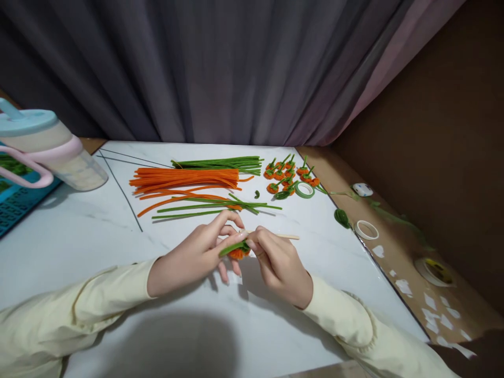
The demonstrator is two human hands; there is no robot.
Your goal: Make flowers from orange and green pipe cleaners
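Note:
In my left hand (192, 254) is a small pumpkin-like piece of orange and green pipe cleaner (238, 254), gripped between thumb and fingers. A green pipe-cleaner end of it points left along the thumb. My right hand (281, 265) is closed in a pinch right beside this piece, its fingertips at the green top. A thin wooden stick (290, 237) passes through the right hand and sticks out to the right. Its other end lies close to the left fingertips. Just beyond the hands are loose green pipe cleaners (189, 207).
Behind lie an orange pipe-cleaner bundle (185, 178) and a green bundle (220, 163). Several finished orange-green pieces (272, 187) stand near a tape roll (304, 190). A tumbler (79, 163) is at left. Another tape roll (366, 230) and paper scraps (403, 287) lie right.

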